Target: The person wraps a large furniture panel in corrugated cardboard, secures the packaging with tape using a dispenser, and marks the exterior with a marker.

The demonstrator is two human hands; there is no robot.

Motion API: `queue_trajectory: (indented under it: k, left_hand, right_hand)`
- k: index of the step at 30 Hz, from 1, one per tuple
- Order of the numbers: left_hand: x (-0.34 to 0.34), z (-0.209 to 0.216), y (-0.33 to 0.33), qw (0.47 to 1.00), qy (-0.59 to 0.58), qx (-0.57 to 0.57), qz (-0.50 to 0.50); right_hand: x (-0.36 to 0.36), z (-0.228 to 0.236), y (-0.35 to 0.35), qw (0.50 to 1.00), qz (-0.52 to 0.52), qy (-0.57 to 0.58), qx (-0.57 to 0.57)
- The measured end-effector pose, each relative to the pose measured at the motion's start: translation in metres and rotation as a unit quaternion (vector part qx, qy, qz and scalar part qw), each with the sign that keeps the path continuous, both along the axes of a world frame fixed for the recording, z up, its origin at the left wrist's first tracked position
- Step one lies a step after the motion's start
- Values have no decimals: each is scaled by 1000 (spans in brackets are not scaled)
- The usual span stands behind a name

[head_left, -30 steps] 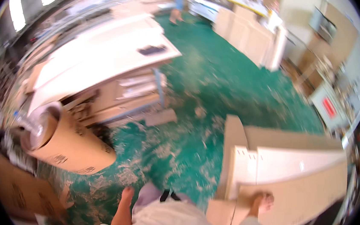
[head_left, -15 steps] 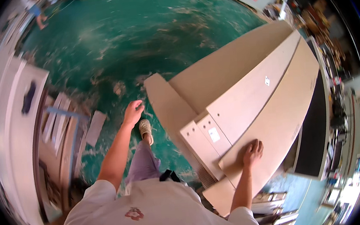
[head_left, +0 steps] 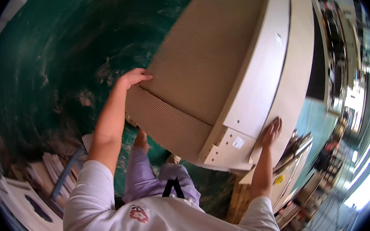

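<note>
The left hand [head_left: 135, 77], left of the frame's centre, is at the edge of a ribbed cardboard sheet [head_left: 206, 52], fingers close together and bent over it; whether the thumb pinches from beneath, I cannot tell. The right hand [head_left: 273, 130], right of centre, lies on a smooth cardboard flap [head_left: 300, 68], fingers a little apart and slightly curled, pinching nothing that shows. Between the hands, a long white panel [head_left: 258, 76] runs from the middle toward the top edge, a shorter drilled piece [head_left: 229, 149] with a white label just below it. The step in hand looks like handling the cardboard around these panels, one hand at each side. Moving the ribbed sheet would call for a sure hold near its crease, the right hand steadying the far side. Farther out, green floor [head_left: 46, 83] fills the upper left, pale boards [head_left: 55, 171] beside a grey-blue bar [head_left: 67, 172] lie toward the lower left, and stacked boards with a small yellow object [head_left: 279, 179] show at the lower right.
</note>
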State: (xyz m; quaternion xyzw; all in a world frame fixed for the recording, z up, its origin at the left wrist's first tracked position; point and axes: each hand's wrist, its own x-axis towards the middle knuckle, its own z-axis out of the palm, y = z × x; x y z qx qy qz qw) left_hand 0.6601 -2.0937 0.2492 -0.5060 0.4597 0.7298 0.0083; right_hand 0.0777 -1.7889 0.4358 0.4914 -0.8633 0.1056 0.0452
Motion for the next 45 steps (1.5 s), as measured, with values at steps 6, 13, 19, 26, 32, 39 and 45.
queue_trajectory:
  k: [6,13,19,26,32,39,45]
  left_hand:
    - [28,141,-33,995,11,-53,-79]
    - [-27,326,-27,969,-58,-105,-215]
    - [-97,400,4,973,50,-91,-204]
    - [-163,388,15,958,125,-61,-251]
    - [-214,397,33,914,218,-106,-325]
    - [-250,365,-63,826,250,-329,-383]
    - [-317,311,-195,740,381,-335,-442]
  right_hand:
    - [12,14,-13,992,-92,16,89]
    - [33,18,-13,980,-168,20,104]
    - [33,19,-19,969,-180,-22,169]
    - [40,13,-49,968,-172,-78,167]
    - [26,27,-1,971,-121,-61,195]
    - [69,46,-218,958,-206,-125,154]
    - [12,65,-366,962,-204,-120,135]
